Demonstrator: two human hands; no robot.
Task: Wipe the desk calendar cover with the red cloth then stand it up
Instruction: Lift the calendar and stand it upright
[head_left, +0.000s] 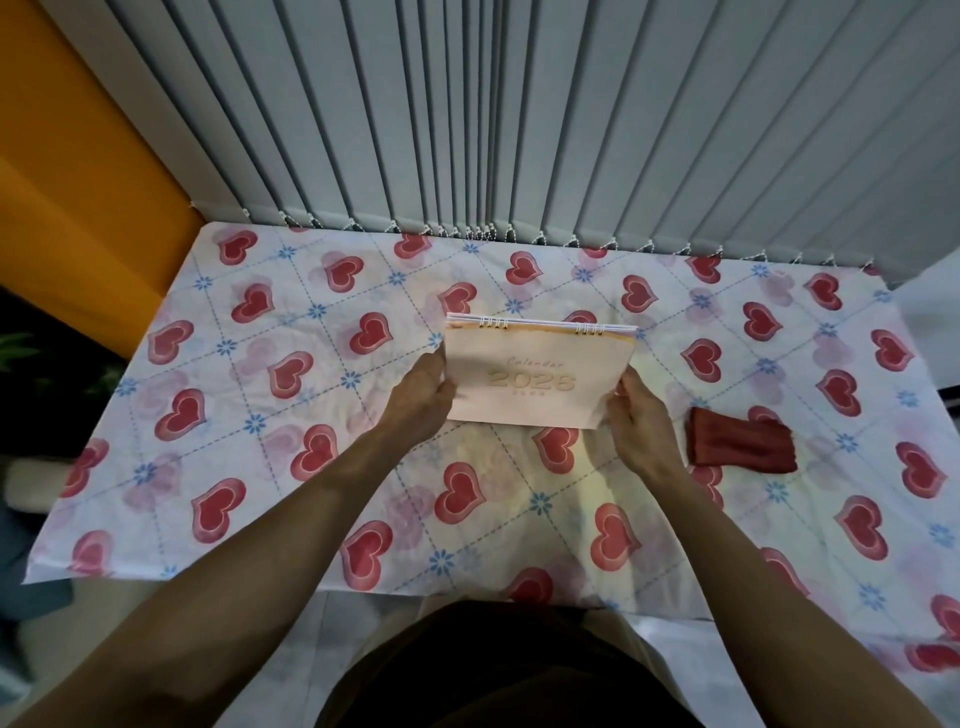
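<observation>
The desk calendar (540, 376) is near the middle of the counter (311, 467), its spiral edge on the far side and its cover facing the person. The left hand (423, 397) has its grip closed on the calendar's left edge, and the right hand (641, 423) grips its lower right corner. The red cloth (740, 440) lies folded on the counter, just right of the calendar, beside the right hand but not touched.

Desk calendar (540, 376) between both hands' fingers (441, 382), red cloth (740, 447) just right.
</observation>
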